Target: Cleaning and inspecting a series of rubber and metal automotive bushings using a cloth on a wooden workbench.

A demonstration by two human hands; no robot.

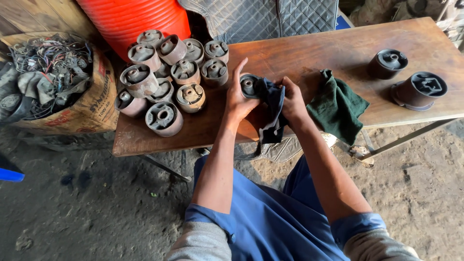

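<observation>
About a dozen rusty round bushings point(164, 72) crowd the wooden worktop's point(309, 53) left end. At centre, the left hand point(238, 99) cups one bushing point(249, 85) above the worktop, fingers curled around it; the right hand point(293, 102) presses a dark blue cloth point(271, 108) against it. A green rag point(337, 107) lies beside, then two cleaner bushings point(406, 79) far right.

The person wears a blue garment with grey sleeves pushed up above blue cuffs, forearms bare.
</observation>
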